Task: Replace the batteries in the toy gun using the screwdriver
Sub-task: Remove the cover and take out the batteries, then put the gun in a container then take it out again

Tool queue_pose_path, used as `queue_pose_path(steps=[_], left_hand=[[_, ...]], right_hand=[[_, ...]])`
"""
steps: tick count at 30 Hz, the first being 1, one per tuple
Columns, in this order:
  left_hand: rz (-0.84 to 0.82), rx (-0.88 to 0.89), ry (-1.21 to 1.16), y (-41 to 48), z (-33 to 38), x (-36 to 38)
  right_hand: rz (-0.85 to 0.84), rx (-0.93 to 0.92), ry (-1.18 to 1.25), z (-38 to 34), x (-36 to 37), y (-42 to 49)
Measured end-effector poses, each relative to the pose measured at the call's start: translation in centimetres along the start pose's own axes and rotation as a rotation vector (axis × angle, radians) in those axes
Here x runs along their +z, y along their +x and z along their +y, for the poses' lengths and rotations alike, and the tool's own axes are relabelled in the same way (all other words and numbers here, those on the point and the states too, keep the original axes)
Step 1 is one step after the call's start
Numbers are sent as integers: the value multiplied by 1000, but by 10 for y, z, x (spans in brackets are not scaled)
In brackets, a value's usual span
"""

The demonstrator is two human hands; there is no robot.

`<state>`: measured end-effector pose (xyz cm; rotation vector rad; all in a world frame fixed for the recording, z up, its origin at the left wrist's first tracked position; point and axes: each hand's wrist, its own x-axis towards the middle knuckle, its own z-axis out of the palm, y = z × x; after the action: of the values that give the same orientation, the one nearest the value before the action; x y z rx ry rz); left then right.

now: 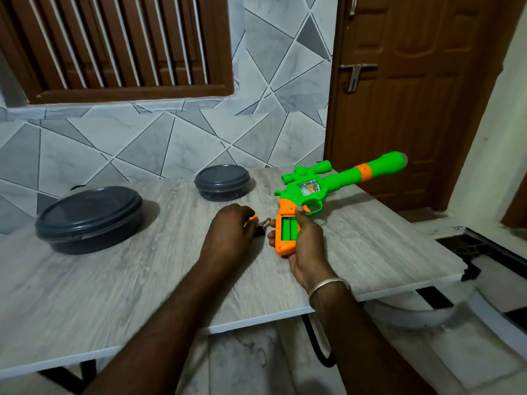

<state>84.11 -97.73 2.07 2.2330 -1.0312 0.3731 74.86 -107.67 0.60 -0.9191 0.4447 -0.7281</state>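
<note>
My right grip [306, 243] clasps the toy gun [342, 178] by its orange handle, battery bay open, barrel pointing far right over the counter [142, 280]. My left grip [231, 226] curls just left of it, beside a battery [264, 223]; I cannot tell whether it holds anything.

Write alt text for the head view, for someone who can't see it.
The right hand holds a green and orange toy gun by its grip, the battery compartment open. The left hand is at small blurred items on the grey table, near two dark lidded containers.
</note>
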Motion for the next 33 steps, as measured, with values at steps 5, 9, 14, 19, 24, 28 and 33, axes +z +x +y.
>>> queue_pose_path(steps=[5,9,14,19,24,28,33], left_hand=[[52,54,-180,2,-3,2],[4,251,-161,-3,11,16],[-24,424,18,-8,42,29],[-55,492,72,-12,66,44],[-237,434,-77,-7,76,62],[-245,413,-134,-2,87,72],[-266,378,-160,3,95,85]], right_hand=[[-98,35,-200,-31,-18,-2],[-184,109,-366,-77,-49,4],[-280,277,-582,-124,-84,6],[-393,529,-798,-148,-107,10],[-417,617,-839,-157,-128,25],[-394,624,-817,-158,-141,34],[-294,542,-835,-159,-150,38]])
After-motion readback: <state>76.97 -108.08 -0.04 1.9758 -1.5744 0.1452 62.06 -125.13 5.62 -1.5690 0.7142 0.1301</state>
